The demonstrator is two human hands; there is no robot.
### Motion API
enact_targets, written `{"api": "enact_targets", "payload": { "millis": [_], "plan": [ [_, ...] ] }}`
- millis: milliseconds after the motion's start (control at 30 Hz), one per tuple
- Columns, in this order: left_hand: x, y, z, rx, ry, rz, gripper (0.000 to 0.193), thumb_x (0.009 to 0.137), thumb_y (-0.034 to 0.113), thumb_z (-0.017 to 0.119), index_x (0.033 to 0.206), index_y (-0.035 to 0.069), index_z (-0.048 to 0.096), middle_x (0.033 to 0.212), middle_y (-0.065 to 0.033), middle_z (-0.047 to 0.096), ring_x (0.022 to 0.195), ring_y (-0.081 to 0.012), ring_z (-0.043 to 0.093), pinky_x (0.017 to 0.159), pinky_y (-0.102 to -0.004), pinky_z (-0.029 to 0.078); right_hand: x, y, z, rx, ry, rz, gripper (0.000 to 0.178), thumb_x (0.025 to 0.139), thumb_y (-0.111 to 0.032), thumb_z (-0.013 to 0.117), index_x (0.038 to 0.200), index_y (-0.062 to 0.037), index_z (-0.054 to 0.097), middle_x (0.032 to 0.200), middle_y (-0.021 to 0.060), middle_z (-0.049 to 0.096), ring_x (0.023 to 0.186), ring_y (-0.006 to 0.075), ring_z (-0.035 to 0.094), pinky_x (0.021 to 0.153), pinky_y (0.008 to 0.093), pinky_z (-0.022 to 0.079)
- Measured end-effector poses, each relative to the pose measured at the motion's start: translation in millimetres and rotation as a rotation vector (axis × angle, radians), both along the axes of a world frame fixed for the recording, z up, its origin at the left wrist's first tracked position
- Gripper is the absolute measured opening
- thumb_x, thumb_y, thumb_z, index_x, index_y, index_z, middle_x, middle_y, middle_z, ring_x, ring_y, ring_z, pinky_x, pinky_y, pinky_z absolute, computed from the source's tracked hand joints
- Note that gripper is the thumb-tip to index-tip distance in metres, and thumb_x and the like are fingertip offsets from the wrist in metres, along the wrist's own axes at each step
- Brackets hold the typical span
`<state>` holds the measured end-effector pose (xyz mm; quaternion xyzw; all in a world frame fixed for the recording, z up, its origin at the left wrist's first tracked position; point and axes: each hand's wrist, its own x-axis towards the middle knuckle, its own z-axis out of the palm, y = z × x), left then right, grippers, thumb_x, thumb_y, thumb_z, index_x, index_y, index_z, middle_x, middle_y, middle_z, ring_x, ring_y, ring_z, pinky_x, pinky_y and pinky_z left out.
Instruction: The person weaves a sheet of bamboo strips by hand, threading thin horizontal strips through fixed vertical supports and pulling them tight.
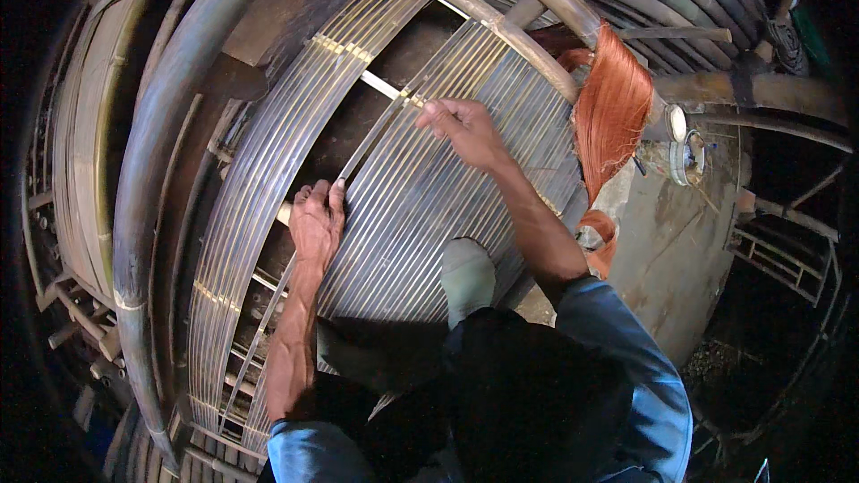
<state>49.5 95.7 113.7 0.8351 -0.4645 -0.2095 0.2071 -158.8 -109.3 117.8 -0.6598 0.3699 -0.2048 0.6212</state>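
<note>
A wide panel of thin, pale split-bamboo slats (pixel 429 206) lies below me, with a dark lengthwise gap parting it from a narrower band of slats (pixel 259 170) on the left. Along the gap's right side runs a single loose-looking bamboo slat (pixel 369 145). My left hand (pixel 318 222) is closed on this slat, thumb toward its edge. Farther up, my right hand (pixel 463 131) is closed in a pinch beside the yellowish binding row (pixel 407 98); whatever its fingertips hold is hidden. A pale crosspiece (pixel 380 84) spans the gap near the binding.
A bundle of orange-brown strands (pixel 615 112) hangs over the bamboo pole at the right. A thick curved bamboo pole (pixel 170 125) borders the left. My socked foot (pixel 468 275) rests on the slats. A round container (pixel 687 159) stands on the floor (pixel 676 259). More poles (pixel 662 0) lie behind.
</note>
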Motion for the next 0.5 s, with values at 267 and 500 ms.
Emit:
{"api": "enact_targets", "payload": {
  "millis": [267,500],
  "plan": [
    [-0.4,-19.8,-8.2,-0.022,0.464,0.164,0.036,0.1,0.03,0.063,0.084,-0.002,0.062,0.068,-0.017,0.06,0.062,-0.0225,0.054,0.064,-0.0402,0.045,5.0,-0.6,-3.6,0.055,0.078,-0.074,0.04,0.103,-0.037,0.06,0.09,-0.0031,0.076,0.068,-0.003,0.056,0.067,0.007,0.051,0.065,0.0245,0.043],
    [4.6,10.8,-14.3,-0.11,0.552,0.109,0.029,0.098,0.023,0.066,0.081,0.001,0.062,0.065,-0.0084,0.051,0.065,-0.0184,0.049,0.064,-0.0364,0.043,1.3,-9.0,-3.7,0.009,0.033,-0.022,0.038,0.103,-0.035,0.06,0.091,-0.0044,0.078,0.079,0.003,0.072,0.068,0.0098,0.06,0.067,0.0294,0.051]
  ]
}}
